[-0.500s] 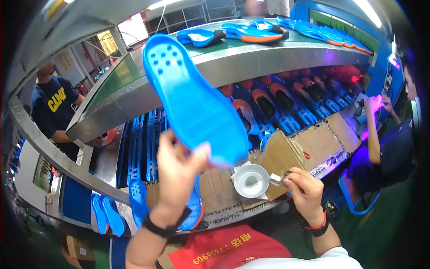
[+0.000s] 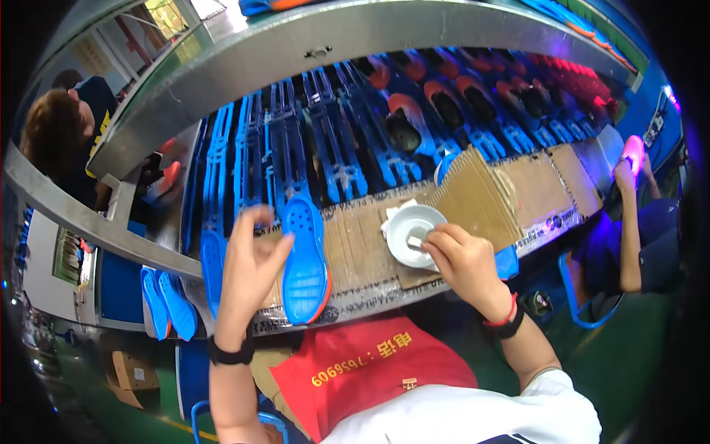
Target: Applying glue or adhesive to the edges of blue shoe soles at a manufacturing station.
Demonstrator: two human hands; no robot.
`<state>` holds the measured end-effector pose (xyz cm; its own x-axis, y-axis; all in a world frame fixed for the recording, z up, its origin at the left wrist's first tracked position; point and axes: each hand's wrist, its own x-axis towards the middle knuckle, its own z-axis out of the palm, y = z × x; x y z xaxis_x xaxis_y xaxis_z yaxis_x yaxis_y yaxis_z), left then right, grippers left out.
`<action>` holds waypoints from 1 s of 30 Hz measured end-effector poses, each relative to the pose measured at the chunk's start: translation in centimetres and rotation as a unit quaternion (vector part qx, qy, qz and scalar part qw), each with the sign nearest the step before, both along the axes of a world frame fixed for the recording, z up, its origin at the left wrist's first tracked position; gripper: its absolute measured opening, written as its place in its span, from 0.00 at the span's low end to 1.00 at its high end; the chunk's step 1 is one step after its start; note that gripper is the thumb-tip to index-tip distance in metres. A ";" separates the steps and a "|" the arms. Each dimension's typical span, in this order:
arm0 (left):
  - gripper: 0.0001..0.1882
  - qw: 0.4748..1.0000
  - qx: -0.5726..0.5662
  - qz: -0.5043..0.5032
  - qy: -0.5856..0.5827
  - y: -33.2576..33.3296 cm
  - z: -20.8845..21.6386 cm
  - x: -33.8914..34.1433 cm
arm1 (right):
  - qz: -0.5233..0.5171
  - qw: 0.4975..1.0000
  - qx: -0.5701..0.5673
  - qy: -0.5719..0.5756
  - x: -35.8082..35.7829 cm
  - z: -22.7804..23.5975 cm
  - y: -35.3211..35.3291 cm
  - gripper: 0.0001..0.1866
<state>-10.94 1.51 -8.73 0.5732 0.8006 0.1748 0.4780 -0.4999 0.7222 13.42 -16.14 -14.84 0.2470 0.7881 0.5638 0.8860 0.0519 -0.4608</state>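
Blue insoles [image 2: 306, 270], two, left hand [image 2: 251, 270] between, grip spread; one pale tool [image 2: 415, 243] pinched in right hand [image 2: 467, 263] over one bowl [image 2: 400, 228].

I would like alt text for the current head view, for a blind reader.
A person's right hand holds a small pale tool at a white bowl; the open left hand is beside a blue shoe sole on cardboard. Behind, shoes sit on some of the blue racks.
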 end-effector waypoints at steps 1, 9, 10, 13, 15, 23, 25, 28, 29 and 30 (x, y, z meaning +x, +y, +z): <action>0.25 0.989 0.105 0.030 0.097 -0.1 -3.1 -2.5 | -0.003 1.000 -0.010 0.006 0.2 -0.8 0.8 0.04; 0.15 0.862 -0.460 0.160 -0.140 -3.2 -10.5 -8.2 | 0.027 0.991 -0.113 -0.058 0.1 -3.5 3.6 0.05; 0.15 0.861 -0.462 0.160 -0.138 -3.2 -10.3 -8.1 | 0.024 0.989 -0.127 -0.072 0.1 -3.6 3.6 0.05; 0.18 0.803 -0.482 0.111 -0.331 -4.0 -8.9 -7.4 | 0.035 0.985 -0.154 -0.075 0.2 -3.6 3.5 0.05; 0.19 0.813 -0.459 0.097 -0.347 -5.5 -7.7 -5.8 | 0.041 0.983 -0.166 -0.066 0.2 -2.9 3.3 0.04; 0.30 0.873 -0.357 0.064 -0.326 -7.8 -6.9 -1.4 | 0.026 0.984 -0.165 -0.055 0.4 -1.7 1.8 0.04; 0.28 0.895 -0.298 0.069 -0.323 -8.2 -6.8 -0.4 | 0.031 0.996 -0.082 0.004 0.5 -1.3 1.5 0.03; 0.27 0.922 -0.232 0.067 -0.302 -9.0 -6.2 0.9 | 0.071 0.989 -0.049 0.122 -0.6 0.5 0.7 0.03; 0.26 0.922 -0.221 0.074 -0.309 -9.3 -6.3 1.3 | 0.097 0.986 -0.042 0.131 -1.2 1.1 0.5 0.04; 0.26 0.922 -0.221 0.077 -0.308 -9.7 -6.2 1.5 | 0.099 0.985 -0.044 0.133 -1.7 1.1 0.4 0.04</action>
